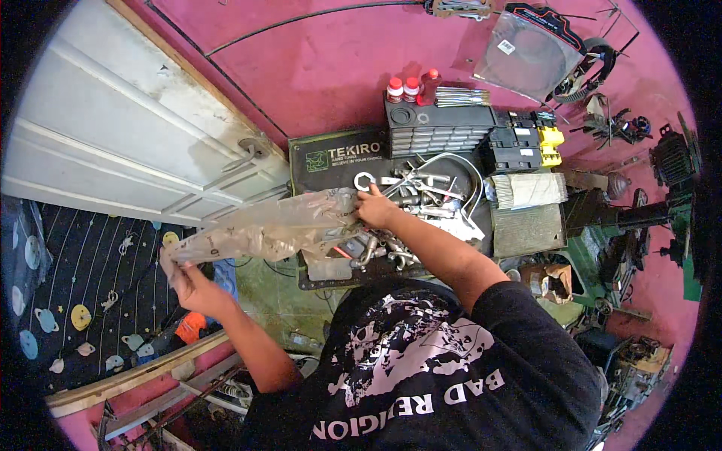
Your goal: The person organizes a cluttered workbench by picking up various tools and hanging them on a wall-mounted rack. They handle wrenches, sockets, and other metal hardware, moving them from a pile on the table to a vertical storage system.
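A long clear plastic bag (271,225) with dark print stretches across the front of the workbench. My left hand (197,289) pinches its far left end, beyond the bench's edge. My right hand (378,210) is closed at the bag's right end, where the plastic meets the tools. Just above those fingers shows the ring end of a wrench (364,181); whether the hand grips it or only the plastic is hard to make out. Behind and below the right hand lie loose sockets (367,252) and several metal wrenches (429,180), partly covered by my forearm.
A dark mat (323,177) covers the bench. At the back stand a small-drawer cabinet (440,135) with red-capped bottles (411,89), black and yellow boxes (519,150) and pleated filters (529,214). A white door (135,135) stands left; an opened paper bag (549,282) sits right.
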Motion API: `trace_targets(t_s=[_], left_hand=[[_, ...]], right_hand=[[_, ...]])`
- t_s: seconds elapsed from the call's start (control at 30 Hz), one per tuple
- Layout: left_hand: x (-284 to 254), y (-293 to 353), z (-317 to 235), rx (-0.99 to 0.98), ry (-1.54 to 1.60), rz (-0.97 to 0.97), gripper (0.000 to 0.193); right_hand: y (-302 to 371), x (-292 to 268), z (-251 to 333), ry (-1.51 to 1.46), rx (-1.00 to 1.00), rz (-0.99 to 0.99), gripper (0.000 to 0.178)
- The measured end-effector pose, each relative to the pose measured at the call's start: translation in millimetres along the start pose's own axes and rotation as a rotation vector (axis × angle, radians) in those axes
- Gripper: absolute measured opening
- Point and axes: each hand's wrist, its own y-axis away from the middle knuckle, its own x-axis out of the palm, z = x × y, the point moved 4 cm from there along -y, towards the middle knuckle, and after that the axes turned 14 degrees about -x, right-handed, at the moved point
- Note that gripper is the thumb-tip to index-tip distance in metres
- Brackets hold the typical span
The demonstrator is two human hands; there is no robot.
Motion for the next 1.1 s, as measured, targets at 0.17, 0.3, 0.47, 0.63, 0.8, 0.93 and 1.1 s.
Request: trace_targets(t_s=[0.17, 0.3, 0.47, 0.63, 0.8, 0.93, 1.1], left_hand=[[-38, -15, -37, 0.025, -0.018, -0.387, 0.042], [-40, -16, -46, 0.064, 0.036, -0.234, 0.045], [11, 43, -88, 0.401, -0.102, 0.000, 0.039], [45, 93, -104, -0.201, 0.549, 0.466, 0.043], [66, 125, -142, 0.089, 0.221, 0.909, 0.032], [79, 143, -205, 0.065, 0.230, 1.146, 0.033], [79, 130, -230, 0.051, 0.557, 1.350, 0.073]], right_hand=[[14, -25, -1, -0.195, 0.320, -0.309, 0.034], [24, -42, -5, -0.078, 0.321, -0.302, 0.027], [4, -22, 9, -0.018, 0.187, 0.045, 0.023], [2, -4, 30, -0.015, 0.152, 0.060, 0.026], [46, -65, 45, -0.752, 0.403, -0.252, 0.064], [91, -52, 35, -1.633, 0.236, -0.443, 0.101], [119, -57, 54, -2.161, -0.136, -0.463, 0.093]])
